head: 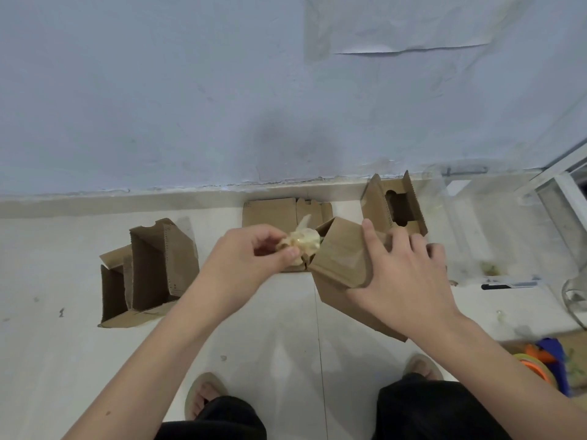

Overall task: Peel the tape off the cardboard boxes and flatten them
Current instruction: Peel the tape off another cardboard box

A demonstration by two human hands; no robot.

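Left hand (pixel 254 252) is pinching a crumpled wad of tape (pixel 301 241) right at the open end of the cardboard box (pixel 343 265), which the right hand (pixel 403 274) grips from above, mid-scene over the floor (pixel 270 328). Another opened box (pixel 149 274) sits left, a flattened one (pixel 270 211) and one more box (pixel 394 208) farther back by the wall (pixel 190 106).

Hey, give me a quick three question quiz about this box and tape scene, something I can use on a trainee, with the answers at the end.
1. True or false: the left hand grips a crumpled wad of tape.
2. Which hand holds the held box? A left, B right, C both.
3. Fill in: the flattened box lies on the floor next to the ____.

Key: 1 true. 2 B, the right hand. 3 wall.
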